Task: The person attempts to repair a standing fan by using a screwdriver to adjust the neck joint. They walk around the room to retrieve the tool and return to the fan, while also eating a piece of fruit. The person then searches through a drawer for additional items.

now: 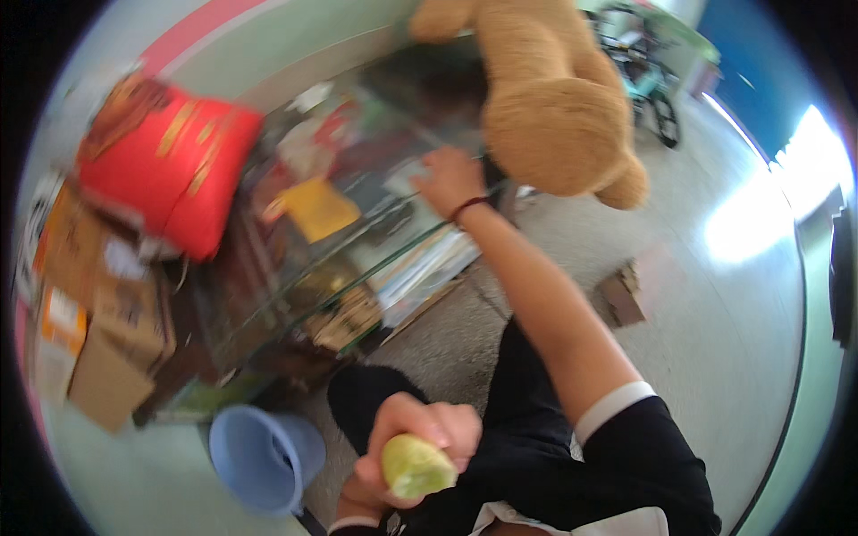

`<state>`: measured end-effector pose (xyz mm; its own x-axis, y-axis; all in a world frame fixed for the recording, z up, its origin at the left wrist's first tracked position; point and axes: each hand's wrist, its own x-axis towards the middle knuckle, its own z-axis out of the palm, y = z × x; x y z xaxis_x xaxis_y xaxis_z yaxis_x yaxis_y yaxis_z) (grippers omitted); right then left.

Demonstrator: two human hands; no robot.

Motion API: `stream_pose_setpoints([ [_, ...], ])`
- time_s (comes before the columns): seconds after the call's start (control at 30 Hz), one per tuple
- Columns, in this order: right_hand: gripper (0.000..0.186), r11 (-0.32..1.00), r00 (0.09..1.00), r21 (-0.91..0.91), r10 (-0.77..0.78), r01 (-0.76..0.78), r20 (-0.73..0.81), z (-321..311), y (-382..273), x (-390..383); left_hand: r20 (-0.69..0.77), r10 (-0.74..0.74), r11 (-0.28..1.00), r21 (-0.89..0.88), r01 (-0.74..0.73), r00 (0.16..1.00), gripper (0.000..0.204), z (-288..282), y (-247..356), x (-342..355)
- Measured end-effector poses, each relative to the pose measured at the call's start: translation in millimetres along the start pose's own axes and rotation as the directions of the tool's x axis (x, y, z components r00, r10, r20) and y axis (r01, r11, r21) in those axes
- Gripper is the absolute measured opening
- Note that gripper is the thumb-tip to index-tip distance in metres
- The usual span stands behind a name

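Note:
In the head view, my left hand (420, 424) is closed around a pale green fruit (416, 466) with a bitten-looking, paler end, low at the centre. My right arm stretches up to the glass-topped table (268, 322). There my right hand (447, 183) is open, its slightly blurred fingers bent and apart by a small pale item (402, 179); whether they touch it is unclear. A yellow flat piece (317, 210) lies on the glass to the left of that hand.
A red cushion-like bundle (179, 165) and cardboard boxes (121, 366) crowd the left. A large brown plush bear (554, 134) juts over the table's right end. A blue bucket (241, 456) stands lower left; a bicycle (666, 116) and small box (621, 290) are to the right.

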<state>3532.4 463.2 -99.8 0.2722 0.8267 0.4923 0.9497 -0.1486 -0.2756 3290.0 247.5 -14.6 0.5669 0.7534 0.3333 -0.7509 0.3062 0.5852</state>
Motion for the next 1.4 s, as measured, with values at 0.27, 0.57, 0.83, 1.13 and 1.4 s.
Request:
stream_pose_setpoints([
  [0.27,0.029,0.999,0.999,-0.015,-0.030,0.031,0.022,8.7,-18.2,-3.8,0.263,0.081,0.881,-0.470,0.055,0.961,0.067,6.9,4.1,-15.3],
  [0.57,0.030,1.000,0.999,-0.001,-0.023,0.023,0.045,4.6,-10.2,-3.0,0.220,-0.023,0.929,-0.355,0.102,0.975,0.057,16.6,12.3,-19.3],
  [0.83,0.028,0.999,0.999,0.004,-0.034,0.034,0.029,7.8,-10.4,-1.0,0.148,-0.042,0.941,-0.326,0.089,0.988,0.054,17.4,6.2,-22.1],
  [1.13,0.029,1.000,0.999,0.011,-0.022,0.021,0.041,6.5,-10.7,-3.6,0.168,-0.141,0.929,-0.319,0.189,0.976,0.052,14.2,4.6,-18.3],
  [1.4,0.028,1.000,0.999,0.002,-0.020,0.020,0.033,5.2,-10.2,-2.9,0.186,-0.104,0.926,-0.340,0.163,0.977,0.053,12.1,7.6,-20.2],
])
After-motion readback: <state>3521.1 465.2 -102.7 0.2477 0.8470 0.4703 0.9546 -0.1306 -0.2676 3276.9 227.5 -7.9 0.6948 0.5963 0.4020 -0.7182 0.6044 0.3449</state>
